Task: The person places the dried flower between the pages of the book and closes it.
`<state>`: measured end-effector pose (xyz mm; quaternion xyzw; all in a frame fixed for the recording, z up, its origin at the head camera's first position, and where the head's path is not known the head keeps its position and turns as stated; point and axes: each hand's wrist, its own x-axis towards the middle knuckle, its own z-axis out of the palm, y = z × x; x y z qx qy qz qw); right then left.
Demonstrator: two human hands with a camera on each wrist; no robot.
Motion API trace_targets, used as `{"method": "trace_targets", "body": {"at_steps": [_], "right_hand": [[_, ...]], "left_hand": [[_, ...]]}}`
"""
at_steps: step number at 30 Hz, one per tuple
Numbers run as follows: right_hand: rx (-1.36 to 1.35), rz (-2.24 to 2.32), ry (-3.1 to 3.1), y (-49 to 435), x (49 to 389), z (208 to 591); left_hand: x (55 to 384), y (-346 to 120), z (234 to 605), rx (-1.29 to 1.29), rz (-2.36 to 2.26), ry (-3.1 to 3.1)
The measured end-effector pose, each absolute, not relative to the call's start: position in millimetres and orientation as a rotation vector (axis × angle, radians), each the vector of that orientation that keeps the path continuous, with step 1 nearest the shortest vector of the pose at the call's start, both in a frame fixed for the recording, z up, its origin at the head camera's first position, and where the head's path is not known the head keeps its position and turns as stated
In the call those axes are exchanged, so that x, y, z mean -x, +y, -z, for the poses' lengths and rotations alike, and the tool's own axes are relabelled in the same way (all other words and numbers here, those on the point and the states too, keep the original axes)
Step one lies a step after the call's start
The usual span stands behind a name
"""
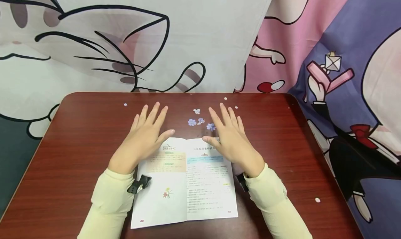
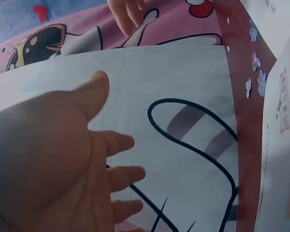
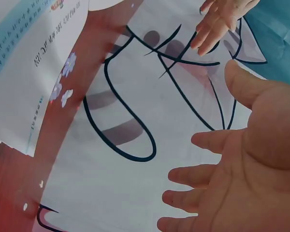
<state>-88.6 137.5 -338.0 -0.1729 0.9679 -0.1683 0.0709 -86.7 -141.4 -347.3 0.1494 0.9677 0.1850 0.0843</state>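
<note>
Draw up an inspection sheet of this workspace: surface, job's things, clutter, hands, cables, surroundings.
Surface: reddish-brown table, rounded far corners.
Job's things: open book, printed pages up; four small bluish flower-shaped pieces beyond its far edge.
Clutter: a few tiny pale bits scattered on the table.
Hands: left hand and right hand open, fingers spread, holding nothing.
Cables: nothing seen.
Surroundings: white cat-print cloth behind; pink cloth and blue-violet cloth toward the right.

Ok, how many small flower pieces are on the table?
4, beyond the open book: the farthest flower, the leftmost flower, a middle flower, and the rightmost flower, nearest the right hand. Others may be hidden under the book.
</note>
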Motion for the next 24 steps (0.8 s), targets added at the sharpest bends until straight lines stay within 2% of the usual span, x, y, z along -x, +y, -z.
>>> {"method": "trace_targets", "body": {"at_steps": [10, 24], "right_hand": [[0.566, 0.633, 2.956, 157, 58, 349], [0.436, 0.716, 2.859, 180, 30, 380]], "left_hand": [[40, -159, 358, -0.462, -0.749, 2.830], [-21, -183, 412, -0.172, -0.897, 2.782]]}}
